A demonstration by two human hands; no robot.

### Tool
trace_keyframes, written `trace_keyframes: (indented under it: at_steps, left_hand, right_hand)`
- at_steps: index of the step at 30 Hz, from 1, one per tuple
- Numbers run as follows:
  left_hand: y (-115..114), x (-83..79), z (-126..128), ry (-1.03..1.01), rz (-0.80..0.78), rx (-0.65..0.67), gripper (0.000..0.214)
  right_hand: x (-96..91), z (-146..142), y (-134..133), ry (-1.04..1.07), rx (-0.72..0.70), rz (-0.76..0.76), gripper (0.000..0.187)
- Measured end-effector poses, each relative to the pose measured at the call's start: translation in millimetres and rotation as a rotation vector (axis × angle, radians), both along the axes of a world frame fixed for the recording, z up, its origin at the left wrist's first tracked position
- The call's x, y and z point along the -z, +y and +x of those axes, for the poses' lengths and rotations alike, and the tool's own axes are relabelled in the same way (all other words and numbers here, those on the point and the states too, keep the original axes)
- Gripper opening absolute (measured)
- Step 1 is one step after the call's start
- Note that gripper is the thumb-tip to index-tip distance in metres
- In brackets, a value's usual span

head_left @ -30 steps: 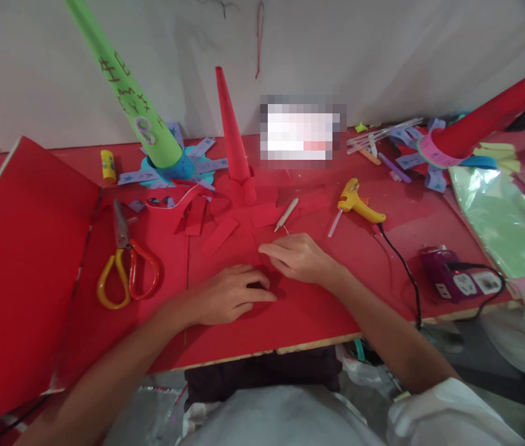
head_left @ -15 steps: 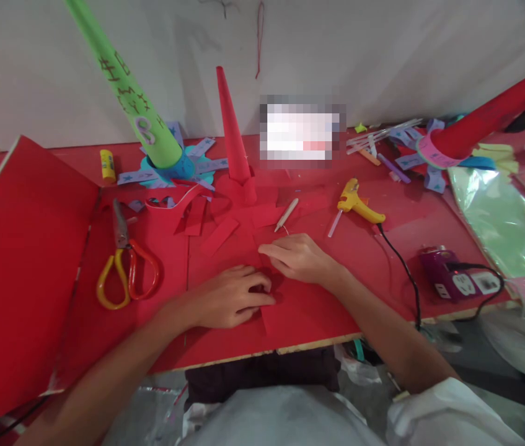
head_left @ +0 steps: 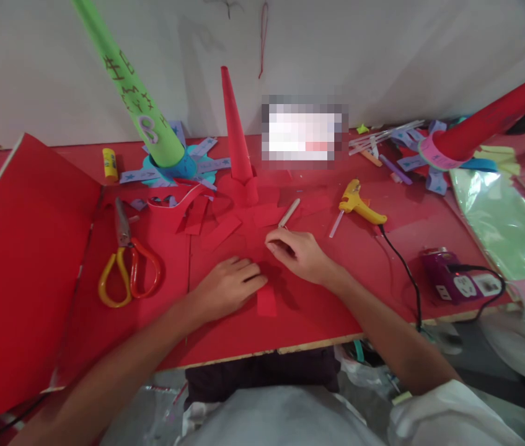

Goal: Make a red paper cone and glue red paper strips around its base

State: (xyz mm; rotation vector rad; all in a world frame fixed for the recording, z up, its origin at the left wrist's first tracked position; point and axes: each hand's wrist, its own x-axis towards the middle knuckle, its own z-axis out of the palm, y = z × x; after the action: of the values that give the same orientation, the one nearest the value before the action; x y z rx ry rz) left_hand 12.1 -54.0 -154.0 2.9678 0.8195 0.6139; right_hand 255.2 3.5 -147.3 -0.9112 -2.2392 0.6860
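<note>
My left hand [head_left: 232,288] is low over the table, its fingers closed at a red paper strip [head_left: 266,301] whose lower end shows beneath the fingertips. My right hand [head_left: 298,253] is beside it to the right, raised slightly, with thumb and forefinger pinched together; what lies between them cannot be made out. Beyond the hands stands a red paper cone [head_left: 235,133] on a red base with flat strips spread around it, including a loose-looking strip [head_left: 221,233]. A pale pen-like stick [head_left: 289,213] lies just past my right fingers.
Scissors [head_left: 125,248] and a propped red board [head_left: 25,266] are at left. A green cone [head_left: 145,105] and glue stick [head_left: 110,165] stand behind. Right lie a yellow glue gun [head_left: 359,203], its cord, a purple power adapter [head_left: 452,275] and plastic-wrapped green sheets [head_left: 504,217].
The strip's visible lower end has moved up, away from the table's front edge. My left hand has shifted slightly upward, and my right fingers have moved slightly right and curled more.
</note>
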Motion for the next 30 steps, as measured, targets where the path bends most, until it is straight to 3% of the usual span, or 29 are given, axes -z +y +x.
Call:
trace_keyframes:
  at_steps: [3, 9, 13, 17, 22, 30]
  left_hand:
    - [1, -2.4, -4, -0.104, 0.044, -0.094, 0.021]
    - [-5, -4.3, -8, -0.302, 0.099, -0.174, 0.023]
    - [-7, -11.1, -5, -0.291, 0.147, -0.101, 0.022]
    - [-9, -19.1, -1, -0.258, 0.219, -0.009, 0.015]
    - [-10, -21.7, 2, -0.227, 0.23, 0.064, 0.013]
    - [-9, -21.8, 3, -0.144, 0.22, 0.126, 0.013]
  right_hand:
    - [-10.7, 2, 3, 0.005, -0.033, -0.271, 0.041]
    - [-18.6, 4, 0, -0.003, -0.285, -0.983, 0.063]
    - [-14.1, -8, -8, 0.087, -0.264, -1.224, 0.059]
    - [-7.8, -20, -13, 0.207, -0.189, -1.261, 0.054]
    - [-5.1, -22, -12, 0.276, -0.112, -1.14, 0.039]
    - [-1.9, -23, -11, 0.393, 0.04, -0.97, 0.033]
